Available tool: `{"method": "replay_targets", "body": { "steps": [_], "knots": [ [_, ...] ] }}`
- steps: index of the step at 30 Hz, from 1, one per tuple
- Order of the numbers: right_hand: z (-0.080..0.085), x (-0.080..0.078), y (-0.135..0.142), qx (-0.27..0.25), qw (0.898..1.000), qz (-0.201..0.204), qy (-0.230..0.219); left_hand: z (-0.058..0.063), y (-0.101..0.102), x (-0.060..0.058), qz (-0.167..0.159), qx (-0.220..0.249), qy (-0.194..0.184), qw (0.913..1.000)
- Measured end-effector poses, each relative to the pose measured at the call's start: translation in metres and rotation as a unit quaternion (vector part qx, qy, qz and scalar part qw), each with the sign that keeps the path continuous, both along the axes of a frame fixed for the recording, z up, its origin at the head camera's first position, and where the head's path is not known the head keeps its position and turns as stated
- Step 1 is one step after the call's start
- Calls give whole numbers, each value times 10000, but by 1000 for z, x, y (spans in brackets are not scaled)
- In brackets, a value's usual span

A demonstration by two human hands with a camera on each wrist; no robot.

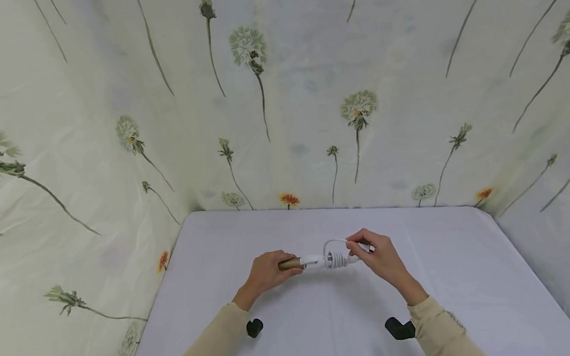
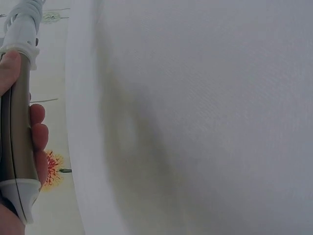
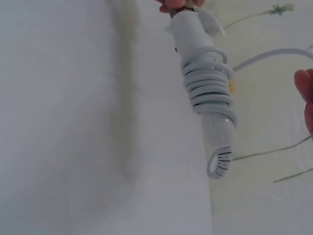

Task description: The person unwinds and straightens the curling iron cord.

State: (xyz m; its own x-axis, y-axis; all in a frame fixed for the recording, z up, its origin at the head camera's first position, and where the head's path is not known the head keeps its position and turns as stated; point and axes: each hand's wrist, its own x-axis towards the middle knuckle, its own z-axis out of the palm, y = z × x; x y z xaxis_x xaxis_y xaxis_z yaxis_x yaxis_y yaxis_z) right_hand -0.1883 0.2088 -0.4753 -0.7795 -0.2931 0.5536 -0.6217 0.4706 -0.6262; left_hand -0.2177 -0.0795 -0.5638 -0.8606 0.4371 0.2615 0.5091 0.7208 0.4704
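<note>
My left hand (image 1: 270,270) grips the bronze barrel of a hair curling iron (image 2: 20,117), fingers wrapped round it and thumb near its white part. In the head view the iron lies level above the table, its white handle toward the right. A white cord (image 3: 209,88) is coiled in several loops round that handle, with a ribbed sleeve at the end. My right hand (image 1: 377,251) pinches the free stretch of cord, which arcs up from the coils. Something small, white and dark shows by the right fingers, too hidden to name. Only the right fingertips (image 3: 305,93) appear in the right wrist view.
A table (image 1: 293,328) with a white cover lies below both hands. Curtains (image 1: 300,91) printed with dandelions hang behind it and on both sides. Two black pieces, one (image 1: 254,328) near the left sleeve and one (image 1: 400,328) at the right sleeve, are seen by the forearms.
</note>
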Motion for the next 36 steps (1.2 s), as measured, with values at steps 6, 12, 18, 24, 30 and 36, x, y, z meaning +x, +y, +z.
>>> {"method": "replay_targets", "body": {
  "steps": [6,12,18,24,30,36],
  "knots": [
    [12,4,1,39,9997,-104,-219,1,0,0,-56,-17,-6,10000],
    [7,0,3,-97,9993,-286,-214,4,0,0,-206,-77,-113,9997],
    [6,-3,5,13,9988,-388,-292,3,-1,2,-305,-135,-201,9992],
    [-20,-19,18,38,9983,-442,-372,4,-5,6,-378,-121,-207,9990],
    [-34,-31,28,61,9986,-291,-437,4,-8,7,-571,-95,-284,9979],
    [-40,-37,36,230,9975,-364,-556,2,-10,6,-629,99,-463,9969]
  ]
}}
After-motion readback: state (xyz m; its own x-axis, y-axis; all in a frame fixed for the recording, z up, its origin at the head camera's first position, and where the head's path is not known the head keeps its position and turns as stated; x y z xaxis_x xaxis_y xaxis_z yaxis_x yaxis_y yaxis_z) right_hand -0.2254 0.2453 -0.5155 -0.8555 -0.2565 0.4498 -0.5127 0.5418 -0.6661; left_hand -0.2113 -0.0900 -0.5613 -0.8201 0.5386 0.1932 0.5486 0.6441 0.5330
